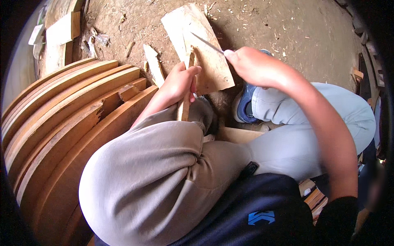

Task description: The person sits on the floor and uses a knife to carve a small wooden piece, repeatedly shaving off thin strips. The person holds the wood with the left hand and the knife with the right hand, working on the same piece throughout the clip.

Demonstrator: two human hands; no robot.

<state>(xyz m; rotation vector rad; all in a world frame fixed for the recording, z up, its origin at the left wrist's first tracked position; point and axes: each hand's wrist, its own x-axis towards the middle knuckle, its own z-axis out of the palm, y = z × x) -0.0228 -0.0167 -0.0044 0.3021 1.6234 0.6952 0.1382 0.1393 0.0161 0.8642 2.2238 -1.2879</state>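
My left hand [179,83] is closed around a narrow wooden strip [183,110], whose chipped far end rests over a pale wooden board [215,67]. The strip's near end points back toward my left knee. My right hand [249,65] grips a knife; its handle is hidden inside my fist. The thin knife blade [207,42] reaches leftward above the board, a little beyond the strip's tip, and looks apart from the strip. The board lies tilted in front of my feet.
Long wooden planks [74,106] are stacked on my left. A splintered wood piece [154,63] lies beside the board, and wood blocks [63,30] stand at the far left. Chips litter the dirt floor [295,37]. My blue shoe [245,106] is just right of the board.
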